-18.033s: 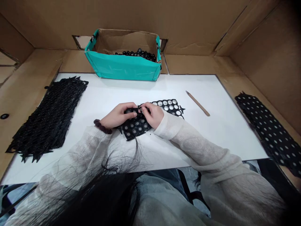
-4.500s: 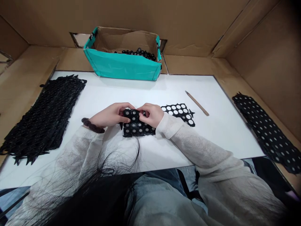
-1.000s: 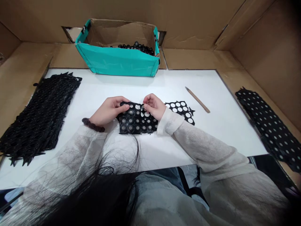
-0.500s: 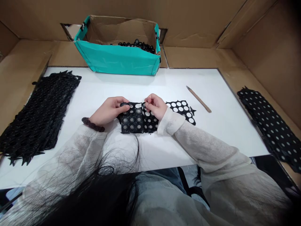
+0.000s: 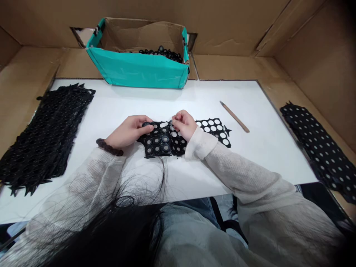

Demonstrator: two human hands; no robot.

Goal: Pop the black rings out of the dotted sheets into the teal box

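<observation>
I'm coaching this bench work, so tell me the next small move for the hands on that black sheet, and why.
Probably pinch out the next ring beside the right hand. The black sheet has rings left on its near-left part, its right end shows bare holes, and the left hand pins its left edge.

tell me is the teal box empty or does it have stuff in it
Not empty. The teal box stands open-topped at the back of the white board, and a heap of black rings shows inside it, low against the back wall.
</observation>
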